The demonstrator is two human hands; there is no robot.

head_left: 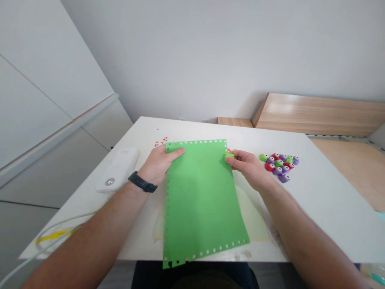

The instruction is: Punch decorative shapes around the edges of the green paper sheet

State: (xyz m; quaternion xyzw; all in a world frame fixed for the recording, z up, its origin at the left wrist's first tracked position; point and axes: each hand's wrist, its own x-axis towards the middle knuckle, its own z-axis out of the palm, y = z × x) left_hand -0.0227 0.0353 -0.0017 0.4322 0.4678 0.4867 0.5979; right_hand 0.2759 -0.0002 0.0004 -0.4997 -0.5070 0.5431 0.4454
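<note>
A green paper sheet (pixel 201 196) lies on the white table (pixel 315 200), with small holes punched along its left, top and bottom edges. My left hand (pixel 158 164) pinches the sheet's top left corner, thumb on top. At the sheet's upper right edge, my right hand (pixel 248 166) is closed on a small green punch (pixel 229 155). A black band is on my left wrist.
A cluster of several small red, green and purple punches (pixel 279 164) sits right of my right hand. Pale paper sheets (pixel 255 218) lie under the green one. Red paper bits (pixel 161 141) lie at the far left; a white device (pixel 118 174) and cables are on the left.
</note>
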